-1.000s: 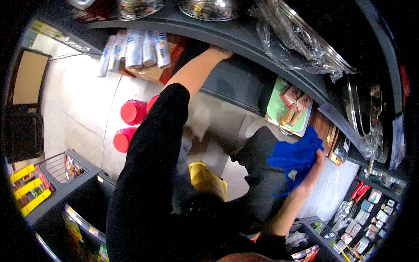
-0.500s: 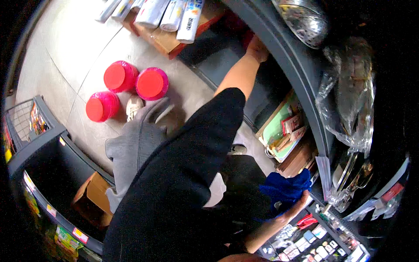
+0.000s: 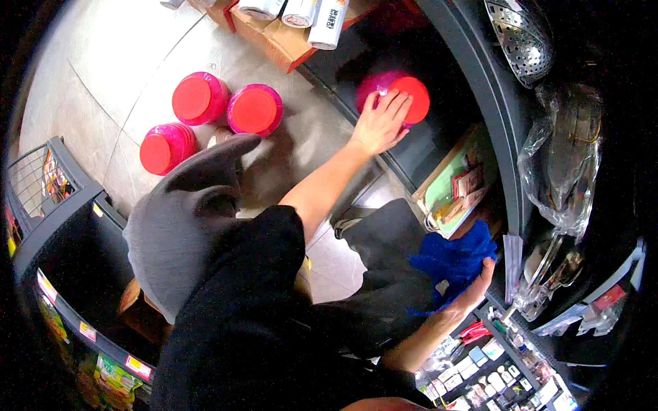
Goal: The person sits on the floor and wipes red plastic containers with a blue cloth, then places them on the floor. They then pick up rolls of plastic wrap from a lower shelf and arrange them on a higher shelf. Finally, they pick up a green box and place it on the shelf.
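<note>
The left hand [image 3: 380, 131] is reaching to the upper centre of the frame, its fingers lying slightly spread across a pink jar [image 3: 418, 92] with a red lid. The jar is standing at the upper centre, over a dark low shelf [image 3: 421, 147]; how firmly the fingers are gripping, I cannot tell. The right hand [image 3: 480, 282] is holding a bunched blue cloth [image 3: 449, 264] right of centre, its fingers closing around the cloth's right edge. Three like jars [image 3: 255, 111] are standing close together on the pale floor [image 3: 92, 130] at upper left. A cardboard box [image 3: 279, 42] is sitting at the top centre, and white rolls [image 3: 329, 24] are lying on it. A green board [image 3: 439, 202] is resting to the right of centre, above the cloth, with small items lying on it. A perforated metal utensil [image 3: 521, 48] is showing at upper right, and clear wrap [image 3: 562, 164] is hanging below it. Grey fabric [image 3: 168, 236] is filling the left of centre, beside the black sleeve [image 3: 253, 281] of the left arm.
</note>
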A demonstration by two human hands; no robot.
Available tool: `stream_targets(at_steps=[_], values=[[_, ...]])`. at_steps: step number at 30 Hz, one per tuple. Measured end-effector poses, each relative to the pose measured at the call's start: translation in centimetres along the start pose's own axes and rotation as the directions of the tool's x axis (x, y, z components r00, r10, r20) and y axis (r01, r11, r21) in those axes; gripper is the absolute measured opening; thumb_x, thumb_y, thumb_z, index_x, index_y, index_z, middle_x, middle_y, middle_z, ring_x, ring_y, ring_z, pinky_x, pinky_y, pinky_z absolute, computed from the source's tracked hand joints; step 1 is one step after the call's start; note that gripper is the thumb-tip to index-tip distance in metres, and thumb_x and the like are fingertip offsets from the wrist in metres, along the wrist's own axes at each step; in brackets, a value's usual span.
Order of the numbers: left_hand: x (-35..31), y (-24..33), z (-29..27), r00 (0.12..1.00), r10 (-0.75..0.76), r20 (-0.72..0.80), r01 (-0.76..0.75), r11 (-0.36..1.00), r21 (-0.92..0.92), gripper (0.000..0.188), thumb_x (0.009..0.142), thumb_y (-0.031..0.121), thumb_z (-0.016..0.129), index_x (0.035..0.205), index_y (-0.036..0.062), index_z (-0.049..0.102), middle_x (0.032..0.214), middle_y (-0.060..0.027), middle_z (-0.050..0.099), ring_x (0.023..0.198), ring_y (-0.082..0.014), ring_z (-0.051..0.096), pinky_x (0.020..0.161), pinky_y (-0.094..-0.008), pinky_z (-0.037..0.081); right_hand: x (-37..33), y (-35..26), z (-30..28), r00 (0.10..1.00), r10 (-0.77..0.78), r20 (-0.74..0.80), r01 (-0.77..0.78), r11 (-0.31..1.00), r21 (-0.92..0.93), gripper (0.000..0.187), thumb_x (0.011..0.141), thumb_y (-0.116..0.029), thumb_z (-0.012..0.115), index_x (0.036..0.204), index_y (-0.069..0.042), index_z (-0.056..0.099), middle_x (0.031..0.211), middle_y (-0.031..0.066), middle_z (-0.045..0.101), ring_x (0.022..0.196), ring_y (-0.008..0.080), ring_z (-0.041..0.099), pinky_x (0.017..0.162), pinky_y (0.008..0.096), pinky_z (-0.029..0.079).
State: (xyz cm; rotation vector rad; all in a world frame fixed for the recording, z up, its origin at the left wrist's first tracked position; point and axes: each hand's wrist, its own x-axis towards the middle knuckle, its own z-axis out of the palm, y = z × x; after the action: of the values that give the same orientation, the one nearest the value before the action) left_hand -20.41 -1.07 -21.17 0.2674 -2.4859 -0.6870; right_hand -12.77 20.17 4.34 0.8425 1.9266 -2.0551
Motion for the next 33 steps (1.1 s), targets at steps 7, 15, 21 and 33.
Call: stream_targets(at_steps=[7, 15, 21, 33], values=[[0.4, -0.7, -1.0, 0.973, -0.229, -0.043, 0.203, 0.924, -0.325, 0.120, 0.044, 0.041, 0.088, 0.141, 0.0060, 0.028, 0.136, -0.0170, 0.039, 0.128, -0.0358, 0.037, 0.107, -0.0539, 0.028, -0.2, 0.5, 1.9, 0.989, 0.085, 0.119, -0.089, 0.996, 0.024, 0.048, 0.083, -0.027, 0.052, 0.125, -0.005, 0.055, 0.113, 0.0106, 0.064, 0.099, 0.0279, 0.062, 0.091, 0.0412, 0.048], [-1.3, 0.0, -3.5, 0.987, -0.143, -0.076, 0.096, 0.895, -0.435, 0.108, 0.047, 0.029, 0.086, 0.138, 0.0055, 0.033, 0.128, -0.0202, 0.047, 0.122, -0.0368, 0.044, 0.106, -0.0510, 0.030, 0.0, 0.2, 2.8, 0.999, 0.018, 0.041, -0.019, 1.000, 0.021, 0.040, 0.087, -0.031, 0.053, 0.119, -0.009, 0.060, 0.112, 0.0068, 0.066, 0.098, 0.0249, 0.062, 0.090, 0.0393, 0.047], [-1.7, 7.5, -17.5, 0.976, -0.213, 0.055, 0.213, 0.854, -0.476, 0.124, 0.047, 0.039, 0.088, 0.142, -0.0034, 0.021, 0.122, -0.0191, 0.052, 0.116, -0.0371, 0.048, 0.104, -0.0473, 0.034, 0.1, -1.3, 2.4, 0.969, -0.135, 0.205, 0.067, 0.948, 0.310, 0.050, 0.093, -0.037, 0.042, 0.132, -0.007, 0.050, 0.132, 0.0105, 0.055, 0.119, 0.0302, 0.051, 0.105, 0.0441, 0.035], [-11.7, 16.6, -36.2, 0.983, 0.023, -0.184, -0.109, 0.875, -0.471, 0.139, 0.043, 0.027, 0.094, 0.146, 0.0016, 0.004, 0.125, -0.0230, 0.052, 0.116, -0.0335, 0.053, 0.102, -0.0445, 0.041, -12.9, -2.2, 0.1, 0.777, -0.502, 0.379, 0.111, 0.702, 0.704, 0.056, 0.095, -0.044, 0.036, 0.135, -0.006, 0.046, 0.132, 0.0134, 0.053, 0.120, 0.0319, 0.050, 0.104, 0.0465, 0.035]])
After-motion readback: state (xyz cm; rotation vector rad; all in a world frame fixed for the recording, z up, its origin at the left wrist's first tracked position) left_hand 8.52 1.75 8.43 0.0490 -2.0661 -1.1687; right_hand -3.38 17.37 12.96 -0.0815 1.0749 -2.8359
